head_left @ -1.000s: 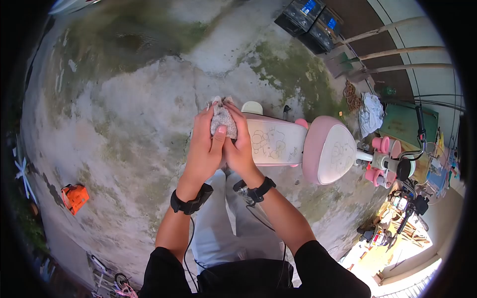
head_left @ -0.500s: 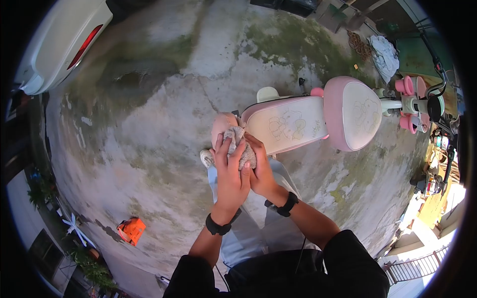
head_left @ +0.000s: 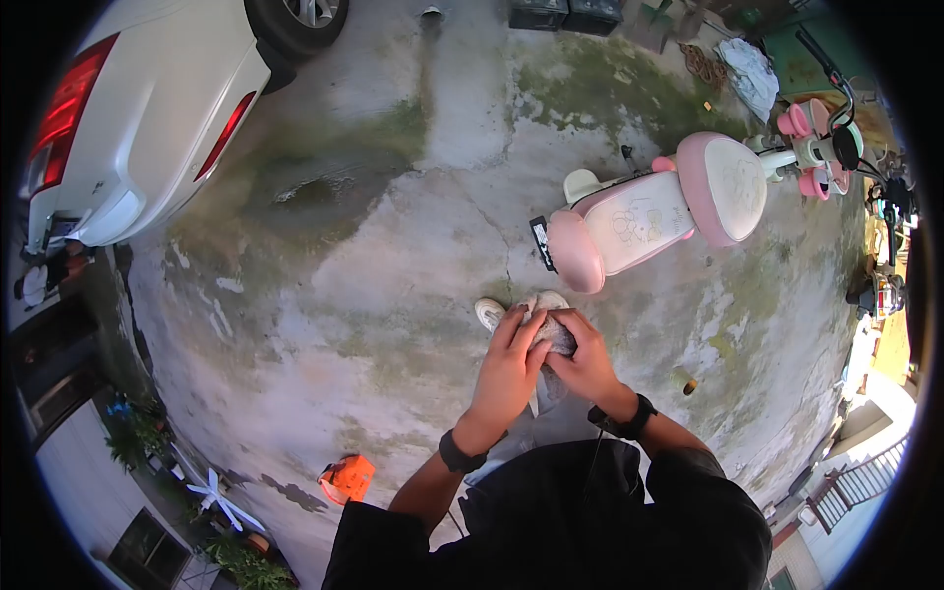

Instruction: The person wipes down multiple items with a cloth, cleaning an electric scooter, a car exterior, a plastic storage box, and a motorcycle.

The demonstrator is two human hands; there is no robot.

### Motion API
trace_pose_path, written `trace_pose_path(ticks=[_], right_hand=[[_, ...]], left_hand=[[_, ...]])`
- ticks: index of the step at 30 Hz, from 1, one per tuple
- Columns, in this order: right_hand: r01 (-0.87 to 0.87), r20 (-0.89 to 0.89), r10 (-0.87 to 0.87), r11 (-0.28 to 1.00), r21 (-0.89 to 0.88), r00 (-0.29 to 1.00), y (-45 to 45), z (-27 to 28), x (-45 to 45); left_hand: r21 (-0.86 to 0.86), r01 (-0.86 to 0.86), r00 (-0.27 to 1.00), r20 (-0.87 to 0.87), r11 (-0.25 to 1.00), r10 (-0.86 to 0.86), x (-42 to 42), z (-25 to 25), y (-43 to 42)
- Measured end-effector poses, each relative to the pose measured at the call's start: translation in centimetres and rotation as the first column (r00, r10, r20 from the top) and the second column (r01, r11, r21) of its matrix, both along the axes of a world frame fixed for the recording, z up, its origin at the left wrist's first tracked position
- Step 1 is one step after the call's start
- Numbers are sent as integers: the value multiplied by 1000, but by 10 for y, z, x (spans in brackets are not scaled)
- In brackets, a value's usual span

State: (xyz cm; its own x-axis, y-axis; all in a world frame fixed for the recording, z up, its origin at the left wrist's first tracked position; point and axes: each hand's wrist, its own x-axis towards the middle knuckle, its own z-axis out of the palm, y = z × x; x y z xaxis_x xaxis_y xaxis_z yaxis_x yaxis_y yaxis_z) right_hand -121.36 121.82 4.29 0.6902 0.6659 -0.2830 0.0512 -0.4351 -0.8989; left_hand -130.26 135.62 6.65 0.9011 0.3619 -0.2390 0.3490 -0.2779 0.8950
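Note:
A crumpled grey cloth (head_left: 557, 334) is bunched between my two hands, in front of my body and above the concrete ground. My left hand (head_left: 511, 362) has its fingers wrapped on the cloth's left side. On the other side my right hand (head_left: 585, 359) grips the same cloth, its fingers curled over the top. Both wrists wear black bands. Past my hands, up and to the right, stands a pink and white scooter (head_left: 639, 221) with a cartoon drawing on its seat. One white shoe (head_left: 490, 314) shows just left of the cloth.
A white car (head_left: 162, 108) fills the upper left. An orange bag (head_left: 347, 479) lies on the ground at lower left, near a white cross-shaped object (head_left: 221, 500) and plants. Dark boxes (head_left: 593, 15), rope (head_left: 702, 64) and a pale sheet (head_left: 749, 79) are at the top right.
The view has swung left, bringing the car in. The scooter now appears farther up and right, apart from my hands. Both hands have stayed on the cloth.

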Motion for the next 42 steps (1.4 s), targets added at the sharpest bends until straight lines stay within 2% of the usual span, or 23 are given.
trace_pose_path(ticks=[4, 7, 14, 15, 17, 18, 19, 20, 23, 24, 26, 27, 28, 30, 31, 32, 34, 36, 39, 42], right_hand=[[-16, 8, 14, 977, 213, 1000, 85, 26, -8], [-20, -81, 46, 957, 291, 996, 142, 43, -11], [-2, -358, 168, 907, 420, 918, 285, 35, 13], [-37, -338, 196, 905, 424, 920, 306, 33, 22], [-114, -288, 256, 895, 432, 923, 353, 32, 46], [-123, -346, 302, 883, 453, 888, 374, 34, 60], [-127, -319, 314, 862, 490, 894, 399, 37, 67], [-141, -277, 322, 843, 520, 905, 423, 39, 81], [-261, -105, 369, 805, 533, 924, 470, 66, 125], [-304, -41, 377, 802, 515, 925, 486, 78, 140], [-360, 57, 373, 826, 433, 926, 514, 96, 165], [-387, 142, 360, 832, 398, 922, 529, 102, 181], [-409, 224, 348, 838, 361, 910, 543, 106, 195], [-500, 359, 398, 826, 262, 844, 571, 110, 227], [-515, 391, 403, 822, 243, 827, 589, 115, 243], [-537, 420, 417, 814, 222, 806, 608, 126, 260], [-621, 440, 507, 766, 164, 741, 648, 147, 295], [-615, 524, 457, 770, 172, 719, 700, 151, 329], [-576, 614, 368, 798, 178, 698, 774, 170, 374], [-567, 660, 273, 774, 283, 700, 849, 203, 416]], left_hand=[[14, -19, 1000, -9, 1000, 19, -26, 40, 81], [-18, -81, 995, 60, 997, 82, -40, 54, 135], [-232, -308, 944, 45, 923, 327, -45, 33, 248], [-249, -339, 933, 32, 907, 358, -39, 31, 267], [-405, -385, 914, -44, 829, 403, -17, 31, 310], [-453, -414, 900, -71, 790, 431, -8, 28, 328], [-498, -441, 885, -103, 746, 455, -2, 28, 350], [-566, -423, 879, -69, 708, 471, 9, 26, 372], [-592, -382, 896, -50, 709, 441, 51, 56, 434], [-488, -342, 909, 45, 803, 414, 71, 68, 454], [-288, -317, 932, 82, 903, 353, 97, 80, 493], [-187, -306, 940, 96, 934, 327, 113, 84, 510], [-225, -383, 910, 78, 896, 408, 129, 89, 522], [64, -294, 951, 122, 954, 285, 160, 101, 560], [213, -247, 967, 122, 945, 225, 174, 107, 580], [306, -255, 967, 56, 917, 250, 188, 115, 597], [429, -274, 962, 135, 861, 238, 221, 126, 634], [554, -331, 939, 275, 764, 207, 259, 132, 679], [669, -249, 965, 234, 700, 120, 310, 164, 745], [699, -358, 923, 365, 619, 122, 352, 199, 799]])
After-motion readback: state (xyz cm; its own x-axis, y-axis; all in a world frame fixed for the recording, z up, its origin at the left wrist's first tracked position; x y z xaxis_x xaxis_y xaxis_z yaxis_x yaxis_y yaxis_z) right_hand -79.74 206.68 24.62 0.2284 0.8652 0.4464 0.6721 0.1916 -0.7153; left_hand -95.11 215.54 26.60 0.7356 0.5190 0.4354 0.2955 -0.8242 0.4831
